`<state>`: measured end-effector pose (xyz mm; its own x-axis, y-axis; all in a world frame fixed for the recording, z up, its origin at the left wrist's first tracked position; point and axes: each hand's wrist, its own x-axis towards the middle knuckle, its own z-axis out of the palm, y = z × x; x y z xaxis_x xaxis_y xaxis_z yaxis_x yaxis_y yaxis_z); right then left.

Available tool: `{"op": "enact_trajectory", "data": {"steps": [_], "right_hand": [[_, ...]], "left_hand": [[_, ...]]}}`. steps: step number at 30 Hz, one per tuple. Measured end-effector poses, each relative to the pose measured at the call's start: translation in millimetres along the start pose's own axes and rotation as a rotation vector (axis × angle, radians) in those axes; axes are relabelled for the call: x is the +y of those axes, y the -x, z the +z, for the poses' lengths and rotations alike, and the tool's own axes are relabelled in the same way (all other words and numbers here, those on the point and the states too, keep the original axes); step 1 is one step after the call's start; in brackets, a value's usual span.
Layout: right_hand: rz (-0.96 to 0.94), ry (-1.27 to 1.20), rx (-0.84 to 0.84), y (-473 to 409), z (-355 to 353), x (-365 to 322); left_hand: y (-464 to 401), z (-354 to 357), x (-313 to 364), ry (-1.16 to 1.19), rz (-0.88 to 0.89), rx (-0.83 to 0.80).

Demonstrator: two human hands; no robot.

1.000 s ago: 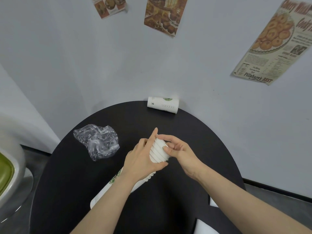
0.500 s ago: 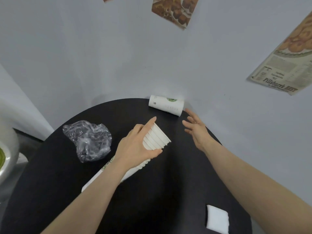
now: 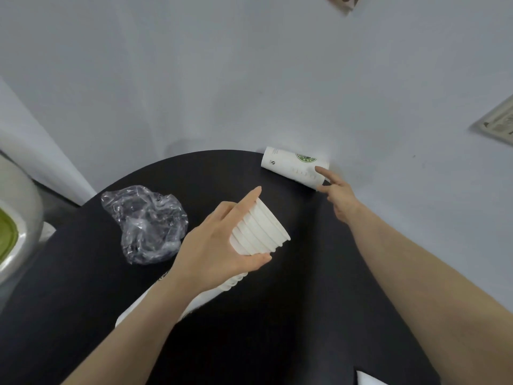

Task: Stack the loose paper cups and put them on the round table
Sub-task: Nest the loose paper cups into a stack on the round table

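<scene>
My left hand (image 3: 219,245) grips a stack of several nested white paper cups (image 3: 261,232), held tilted above the black round table (image 3: 277,315) with the rims toward the right. A longer stack of cups (image 3: 205,295) lies on the table under my left wrist, mostly hidden. One loose white cup with a green logo (image 3: 294,166) lies on its side at the table's far edge, against the wall. My right hand (image 3: 337,193) reaches it with fingers extended, the fingertips touching the cup's open end.
A crumpled clear plastic bag (image 3: 147,223) lies on the table's left part. A grey wall stands right behind the table. A white object (image 3: 366,379) shows at the bottom edge. A pale chair with a green seat (image 3: 11,226) stands at far left.
My right hand let go of the stack and reached forward to the lying cup, now touching it. My left hand kept the stack. The view tilted down and leftward.
</scene>
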<state>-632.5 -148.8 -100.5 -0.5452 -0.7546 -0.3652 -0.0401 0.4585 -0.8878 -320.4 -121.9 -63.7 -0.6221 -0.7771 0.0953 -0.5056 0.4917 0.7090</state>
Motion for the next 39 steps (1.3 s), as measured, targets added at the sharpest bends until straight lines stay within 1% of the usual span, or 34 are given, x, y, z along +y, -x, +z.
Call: {"op": "enact_trajectory", "data": {"steps": [4,7,12,16,21,24,29,35,39], "right_hand": [[-0.004,-0.004,-0.023,-13,6,2],[0.032,-0.035,-0.043,-17,8,4],[0.037,-0.094,-0.062,2,11,11],[-0.035,-0.158,-0.005,35,8,16],[-0.11,-0.234,0.011,88,0,12],[-0.126,-0.218,0.023,121,-5,9],[-0.203,-0.181,0.054,168,-5,-4],[-0.32,-0.14,0.049,209,-9,-32],[-0.383,-0.177,0.075,228,-13,-46]], "left_hand": [[3,0,-3,-0.036,0.002,-0.005],[5,1,-6,-0.048,0.007,-0.001],[8,0,-6,-0.046,-0.007,-0.012],[12,1,-6,-0.049,-0.007,-0.028],[21,-2,-2,-0.017,-0.019,-0.045],[31,-4,-1,0.038,-0.024,-0.058],[49,-10,2,0.027,-0.02,-0.09],[65,-24,-4,0.058,-0.064,-0.064],[74,-32,-8,0.049,-0.066,-0.06]]}}
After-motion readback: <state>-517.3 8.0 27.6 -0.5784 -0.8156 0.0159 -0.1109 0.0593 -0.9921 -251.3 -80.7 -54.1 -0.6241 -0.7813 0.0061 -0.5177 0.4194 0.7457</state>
